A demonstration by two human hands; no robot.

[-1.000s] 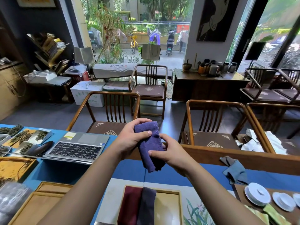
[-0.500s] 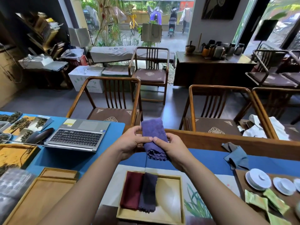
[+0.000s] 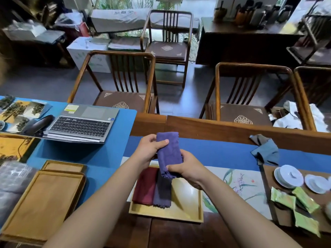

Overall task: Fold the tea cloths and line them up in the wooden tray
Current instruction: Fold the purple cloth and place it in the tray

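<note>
So, working across from the left: our left hand [image 3: 147,149] has its fingers curled round the top of the folded purple cloth [image 3: 169,154], thumb pressed across the front face. Our right hand [image 3: 185,167] is clamped on the lower end, fingers wrapped underneath. The cloth hangs in the air between them, just above the far edge of the wooden tray [image 3: 179,214].

In the tray we've already got the maroon cloth [image 3: 145,186] and the dark grey cloth [image 3: 162,191] lying side by side on the left, touching, with bare wood to their right.

What could bite us here, we reckon:
- The fold is only held by our grip. Let go of one end early and it'll probably flop open on the way down.
- The scalloped bottom edge is bunched in the right hand, so it may land crooked and not line up with the other two.
- Setting it down too far left would drag the grey one out of place.

Over on the right there's a crumpled blue-grey cloth [image 3: 265,152] waiting on the table, not yet folded.
</note>
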